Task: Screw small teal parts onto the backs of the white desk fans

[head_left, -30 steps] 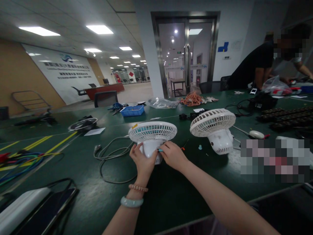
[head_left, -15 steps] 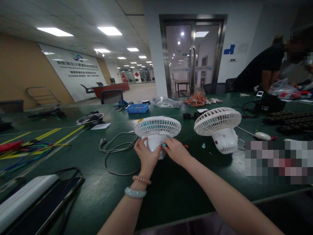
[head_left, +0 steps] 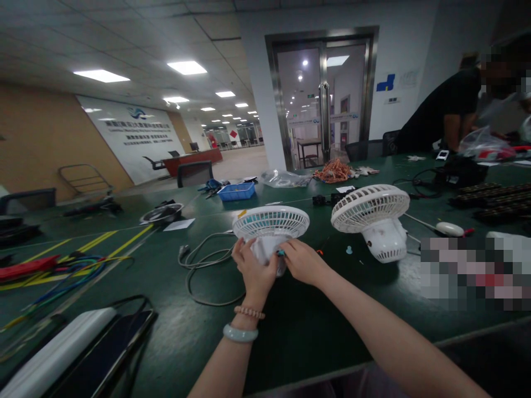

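Observation:
A small white fan sits face up on the green table, its grille on top. My left hand wraps round the fan's white motor housing from the left. My right hand presses against the housing from the right, fingers pinched on a small teal-tipped thing I cannot make out. The fan's grey power cord loops away on the table to the left. A second white fan lies tilted just to the right, untouched.
A blue tray, a black round part, a sheet of paper and orange wires lie further back. Coloured cables run at the left. A person in black works at the far right. A white-and-black case sits near left.
Both hands stay on the fan's housing with little movement. The view has shifted slightly, so the fan and hands sit a bit further right and lower in the picture.

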Tool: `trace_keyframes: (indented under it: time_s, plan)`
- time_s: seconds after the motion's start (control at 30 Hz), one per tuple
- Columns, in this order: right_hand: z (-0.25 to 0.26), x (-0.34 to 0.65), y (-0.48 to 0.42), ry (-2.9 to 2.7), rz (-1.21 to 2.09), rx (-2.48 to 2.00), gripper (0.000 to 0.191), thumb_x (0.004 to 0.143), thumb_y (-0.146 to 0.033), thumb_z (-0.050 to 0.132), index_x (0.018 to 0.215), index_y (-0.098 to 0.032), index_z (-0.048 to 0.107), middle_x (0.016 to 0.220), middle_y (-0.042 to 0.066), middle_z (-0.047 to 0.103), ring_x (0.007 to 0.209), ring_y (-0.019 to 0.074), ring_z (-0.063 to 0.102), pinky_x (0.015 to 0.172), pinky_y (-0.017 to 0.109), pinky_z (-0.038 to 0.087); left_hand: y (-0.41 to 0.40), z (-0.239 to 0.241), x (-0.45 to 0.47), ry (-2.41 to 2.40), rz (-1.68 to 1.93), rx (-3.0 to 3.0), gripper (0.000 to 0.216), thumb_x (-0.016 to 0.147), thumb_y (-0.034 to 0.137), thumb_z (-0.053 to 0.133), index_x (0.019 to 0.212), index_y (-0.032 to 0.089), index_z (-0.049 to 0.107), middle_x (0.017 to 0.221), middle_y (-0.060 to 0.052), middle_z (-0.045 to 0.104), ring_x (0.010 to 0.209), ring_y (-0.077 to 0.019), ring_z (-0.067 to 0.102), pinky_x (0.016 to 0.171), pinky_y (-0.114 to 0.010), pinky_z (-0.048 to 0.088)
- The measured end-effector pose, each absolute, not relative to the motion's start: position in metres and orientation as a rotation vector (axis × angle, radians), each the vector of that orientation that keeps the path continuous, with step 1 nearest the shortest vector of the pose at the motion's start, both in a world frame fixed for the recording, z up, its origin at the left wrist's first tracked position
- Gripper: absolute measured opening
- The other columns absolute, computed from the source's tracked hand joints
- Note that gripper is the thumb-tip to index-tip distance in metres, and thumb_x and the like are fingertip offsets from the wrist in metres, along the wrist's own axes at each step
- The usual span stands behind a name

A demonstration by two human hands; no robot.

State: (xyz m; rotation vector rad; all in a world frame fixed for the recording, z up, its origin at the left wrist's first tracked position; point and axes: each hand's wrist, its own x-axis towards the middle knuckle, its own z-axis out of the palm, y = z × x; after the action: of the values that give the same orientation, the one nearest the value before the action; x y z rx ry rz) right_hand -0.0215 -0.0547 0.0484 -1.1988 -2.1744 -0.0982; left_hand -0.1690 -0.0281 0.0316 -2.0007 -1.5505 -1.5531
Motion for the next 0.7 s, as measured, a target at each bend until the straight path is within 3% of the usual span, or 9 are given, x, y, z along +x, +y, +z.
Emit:
trace_keyframes:
  time_s: [0.3,0.53,0.7]
  plan:
    - [0.047,-0.016,-0.054,-2.185,-0.073,-1.31,0.032,0.074,-0.024,0.045,0.105,-0.013,0.045,0.1,0.01,0.054,0.092,0.0201,0.049,0.082,0.032,0.039,-0.038,0.039,-0.162,-1.214,-1.265,-2.273,0.029,0.067,0.022,0.056,0.096,0.021,0.056,0.101,-0.004,0.061,0.113,-0.0264,0.043,0.096,-0.044,0.027]
    - [0.039,-0.009,-0.048,-2.151,-0.124,-1.627,0.033,0.072,-0.031,0.047,0.101,-0.014,0.049,0.104,0.013,0.052,0.099,0.0271,0.043,0.079,0.041,0.038,-0.039,0.041,-0.162,-1.193,-1.191,-2.306,0.025,0.069,0.023,0.057,0.093,0.024,0.061,0.088,-0.001,0.066,0.111,-0.0262,0.045,0.094,-0.045,0.024]
    - [0.028,-0.009,-0.043,-2.272,0.012,-1.723,0.037,0.073,-0.033,0.048,0.107,-0.019,0.051,0.106,0.012,0.051,0.101,0.0283,0.042,0.079,0.045,0.037,-0.038,0.041,-0.163,-1.201,-1.177,-2.304,0.023,0.069,0.022,0.058,0.091,0.024,0.062,0.088,-0.002,0.067,0.11,-0.0267,0.045,0.093,-0.045,0.025]
